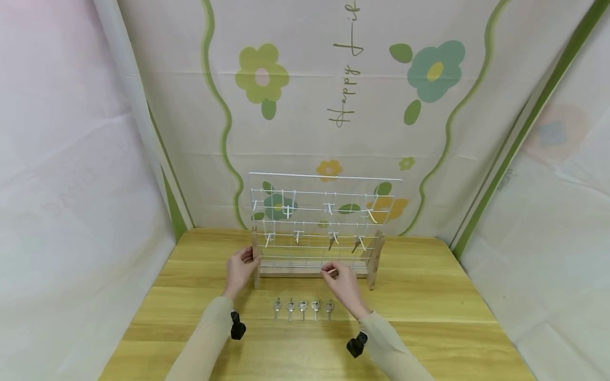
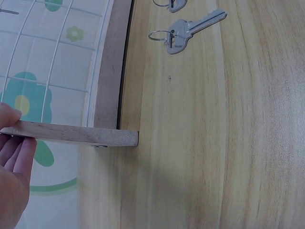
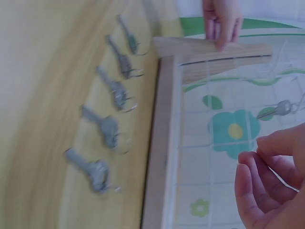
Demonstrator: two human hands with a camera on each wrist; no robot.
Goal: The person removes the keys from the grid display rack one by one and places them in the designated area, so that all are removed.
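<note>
A white wire grid rack (image 1: 325,176) with hooks stands on wooden side posts. My left hand (image 1: 240,270) pinches the left wooden post (image 2: 81,133) between thumb and fingers. In front of the grid's lower part is my right hand (image 1: 344,283); its fingers are loosely curled, and nothing shows between the fingertips (image 3: 259,143). On the table, several silver keys (image 1: 303,308) with small rings lie in a row before the rack. Other keys hang from the lower hooks, among them one at the right (image 1: 357,245) and a silver key (image 3: 284,108) beyond my right fingers.
The rack's wooden base bar (image 1: 295,271) runs between the posts on the wood-grain table (image 1: 429,296). Close behind hangs a pale cloth (image 1: 305,127) with printed flowers, and white cloth walls (image 1: 62,211) flank both sides. Upper hooks (image 1: 371,215) jut toward me.
</note>
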